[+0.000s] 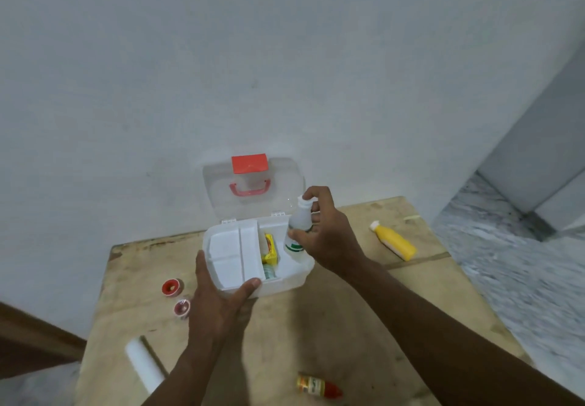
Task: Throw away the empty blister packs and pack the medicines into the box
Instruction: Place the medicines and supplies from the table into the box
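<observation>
**White bottle held over the open medicine box**

Head view: A translucent plastic box (286, 282) with rounded corners is placed on a worn wooden table (316, 326), close to a pale wall. Its clear lid (285, 184) is opened upright and carries a red latch (249, 163) and a red handle (250, 187). A white divided tray (234, 253) fills the left part of the box. In the open compartment beside it, a yellow packet (269, 252) and a small greenish item, too blurred to be named, are seen.

The left hand (218, 304) is laid against the front left corner of the box, the thumb pressed on the rim and the fingers spread along the side. The right hand (329, 237) is closed around a smooth white plastic bottle (297, 228) with a green band, held tilted over the right compartment of the box, neck upward.

On the table, well apart from the box, are lying a yellow bottle (394, 241) at the right, two small round red containers (172, 287) (182, 308) at the left, a white cylinder (144, 363) at the near left, and a small red-capped bottle (318, 386) at the near edge.
</observation>
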A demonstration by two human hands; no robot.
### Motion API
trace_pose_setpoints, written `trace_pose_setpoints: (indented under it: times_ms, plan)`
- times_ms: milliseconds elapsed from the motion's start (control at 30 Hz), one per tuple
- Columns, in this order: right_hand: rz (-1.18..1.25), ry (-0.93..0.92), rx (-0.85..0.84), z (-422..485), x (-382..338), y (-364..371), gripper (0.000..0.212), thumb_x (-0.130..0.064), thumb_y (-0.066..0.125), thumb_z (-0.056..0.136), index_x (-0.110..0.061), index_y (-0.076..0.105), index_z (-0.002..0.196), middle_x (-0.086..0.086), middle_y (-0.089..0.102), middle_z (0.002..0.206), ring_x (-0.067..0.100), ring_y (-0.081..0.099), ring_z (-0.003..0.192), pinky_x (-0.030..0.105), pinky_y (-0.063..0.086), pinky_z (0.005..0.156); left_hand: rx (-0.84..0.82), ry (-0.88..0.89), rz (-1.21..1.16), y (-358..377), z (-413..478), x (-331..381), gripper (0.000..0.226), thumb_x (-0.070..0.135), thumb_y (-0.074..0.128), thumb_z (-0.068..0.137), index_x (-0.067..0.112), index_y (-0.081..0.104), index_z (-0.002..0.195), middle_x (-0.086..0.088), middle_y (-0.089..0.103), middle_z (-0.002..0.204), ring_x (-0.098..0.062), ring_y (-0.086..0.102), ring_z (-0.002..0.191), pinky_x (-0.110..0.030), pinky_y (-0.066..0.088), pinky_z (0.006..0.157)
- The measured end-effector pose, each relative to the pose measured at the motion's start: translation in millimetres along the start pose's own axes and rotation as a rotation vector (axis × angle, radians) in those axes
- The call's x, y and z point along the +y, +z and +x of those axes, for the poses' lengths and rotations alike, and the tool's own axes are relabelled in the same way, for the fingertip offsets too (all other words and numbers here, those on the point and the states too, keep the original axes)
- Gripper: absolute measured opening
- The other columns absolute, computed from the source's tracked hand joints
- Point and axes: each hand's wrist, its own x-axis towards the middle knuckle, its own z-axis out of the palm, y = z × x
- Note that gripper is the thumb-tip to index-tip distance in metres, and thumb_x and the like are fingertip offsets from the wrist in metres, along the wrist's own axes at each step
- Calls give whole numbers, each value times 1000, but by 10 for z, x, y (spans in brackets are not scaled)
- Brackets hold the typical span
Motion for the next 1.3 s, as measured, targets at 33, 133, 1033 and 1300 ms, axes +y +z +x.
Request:
trace_pose_setpoints:
  times_ms: [33, 133, 1033, 1300]
  plan:
    - [-15, -9, -14, 0, 19, 48, 59, -11, 81, 72, -24, 40, 112, 9, 66, 89, 30, 66, 77, 49, 58, 71, 2, 11, 6, 2, -5, 13, 96, 33, 86, 68, 31, 24, 141, 20, 47, 117, -2, 52, 102, -15, 51, 73]
    - [-60, -42, -62, 40, 93, 156, 61, -12, 82, 72, -29, 38, 110, 8, 66, 94, 32, 64, 81, 48, 58, 73, -4, 30, -5, 10, -17, 34, 89, 32, 85, 68, 40, 23, 133, 34, 41, 111, 10, 51, 97, -3, 48, 59]
    - [-583, -110, -64, 272, 583, 537, 43, -16, 79, 72, -12, 53, 106, 6, 69, 95, 35, 57, 93, 45, 46, 78, 17, -42, 21, 21, 43, -127, 104, 57, 79, 65, 31, 20, 147, 16, 48, 133, -4, 51, 121, -22, 57, 83]
    - [-538, -100, -70, 243, 559, 559, 42, -7, 79, 67, -5, 54, 102, 14, 65, 93, 39, 60, 84, 45, 51, 71, 14, -19, 12, 25, 43, -121, 98, 53, 79, 67, 31, 24, 145, 17, 50, 130, -6, 53, 120, -18, 57, 80]
